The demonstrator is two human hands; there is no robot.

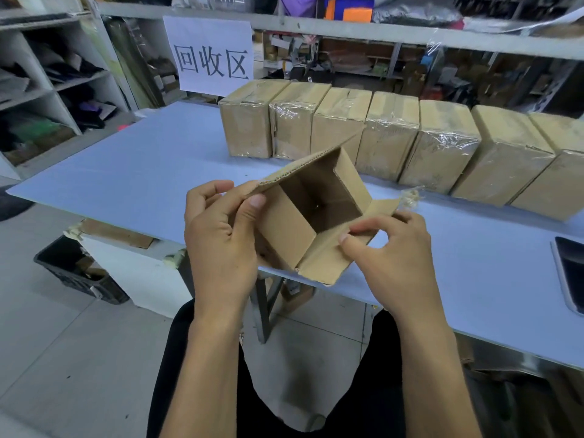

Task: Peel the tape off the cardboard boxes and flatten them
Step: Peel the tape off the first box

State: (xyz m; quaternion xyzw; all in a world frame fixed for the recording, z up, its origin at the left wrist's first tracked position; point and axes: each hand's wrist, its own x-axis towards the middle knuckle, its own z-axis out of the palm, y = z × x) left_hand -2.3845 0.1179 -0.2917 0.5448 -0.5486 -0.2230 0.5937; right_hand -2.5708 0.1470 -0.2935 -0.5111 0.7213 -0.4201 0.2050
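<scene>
Corrugated open box [303, 213] gripped by left hand [221, 235], right hand [392, 254] pinching flap.

Both forearms are bare, with no sleeves showing. The left hand [221, 235] and right hand [392, 257] wear nothing. Black trousers [189, 358] cover the legs.

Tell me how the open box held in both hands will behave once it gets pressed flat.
The open box probably weighs little: it looks empty inside, and the left hand and right hand hold it up by its edges. With its flaps loose, it should fold along its creases, though the corrugated walls likely stay fairly stiff.
</scene>
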